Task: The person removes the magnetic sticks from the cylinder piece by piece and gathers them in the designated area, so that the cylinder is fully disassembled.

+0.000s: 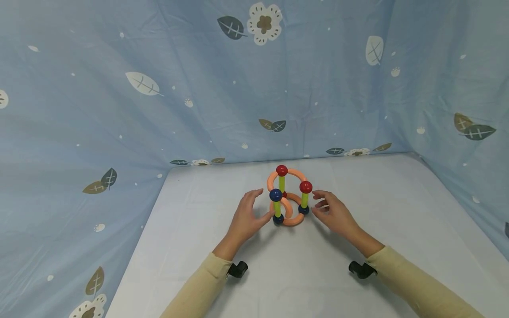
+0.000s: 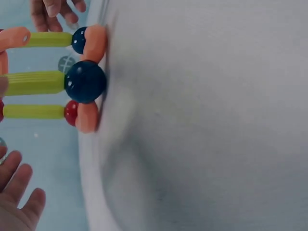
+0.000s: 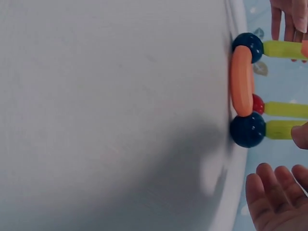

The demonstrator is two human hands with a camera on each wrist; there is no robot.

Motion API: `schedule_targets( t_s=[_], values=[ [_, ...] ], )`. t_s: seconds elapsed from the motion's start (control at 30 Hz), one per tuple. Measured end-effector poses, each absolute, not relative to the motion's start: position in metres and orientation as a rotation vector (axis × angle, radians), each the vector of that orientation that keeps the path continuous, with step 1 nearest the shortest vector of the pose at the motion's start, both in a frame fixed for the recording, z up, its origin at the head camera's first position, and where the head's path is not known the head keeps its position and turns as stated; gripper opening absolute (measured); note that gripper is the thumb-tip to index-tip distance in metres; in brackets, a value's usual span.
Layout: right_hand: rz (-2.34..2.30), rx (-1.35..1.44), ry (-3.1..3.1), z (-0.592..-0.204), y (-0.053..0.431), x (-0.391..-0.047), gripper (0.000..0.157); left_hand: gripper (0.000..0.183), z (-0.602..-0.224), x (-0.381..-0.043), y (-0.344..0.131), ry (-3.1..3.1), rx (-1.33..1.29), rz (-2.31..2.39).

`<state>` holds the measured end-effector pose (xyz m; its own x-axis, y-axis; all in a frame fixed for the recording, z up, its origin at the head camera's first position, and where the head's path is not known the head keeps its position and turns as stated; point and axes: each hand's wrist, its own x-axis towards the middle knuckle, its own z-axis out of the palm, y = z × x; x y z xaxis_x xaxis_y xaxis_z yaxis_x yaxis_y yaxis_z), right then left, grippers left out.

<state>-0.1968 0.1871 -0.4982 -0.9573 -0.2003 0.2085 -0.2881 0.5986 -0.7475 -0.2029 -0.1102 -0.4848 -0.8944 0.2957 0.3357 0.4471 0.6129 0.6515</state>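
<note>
A toy frame of green sticks (image 1: 305, 200), balls and curved orange pieces (image 1: 294, 220) stands between the two hands. Two red balls (image 1: 305, 187) and a blue ball (image 1: 275, 194) top its three upright sticks; dark blue balls (image 3: 248, 129) and a red ball (image 2: 71, 112) sit at the foot. One curved orange piece (image 1: 287, 207) slants down inside the front; where it attaches is unclear. My left hand (image 1: 245, 219) is spread at the left side, thumb close to the front stick. On the right, my right hand (image 1: 336, 215) has relaxed fingers near the right stick. Thumb contact cannot be told.
The frame stands on a white-covered table (image 1: 294, 274), toward its far edge. Blue patterned cloth (image 1: 199, 110) hangs behind and at both sides. Small black devices (image 1: 237, 269) are worn at both wrists.
</note>
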Motion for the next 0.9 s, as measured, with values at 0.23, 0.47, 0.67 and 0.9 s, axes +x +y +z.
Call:
schedule_targets(
  t_s=[0.23,0.47,0.67,0.9],
  values=[
    [1.281,0.376,-2.807,-0.509,0.184,-0.197,0.05,0.061,-0.497,-0.201,-0.111,-2.798,-0.573,-1.14],
    [1.263,0.34,-2.828,-0.509,0.18,-0.195,0.043,0.052,-0.504,-0.198,-0.107,-2.833,-0.534,-1.141],
    [1.225,0.291,-2.857,-0.514,0.178,-0.198,0.037,0.042,-0.512,-0.197,-0.104,-2.86,-0.513,-1.171],
    [1.244,0.235,-2.875,-0.514,0.174,-0.202,0.034,0.034,-0.513,-0.196,-0.1,-2.853,-0.54,-1.199]
  ],
)
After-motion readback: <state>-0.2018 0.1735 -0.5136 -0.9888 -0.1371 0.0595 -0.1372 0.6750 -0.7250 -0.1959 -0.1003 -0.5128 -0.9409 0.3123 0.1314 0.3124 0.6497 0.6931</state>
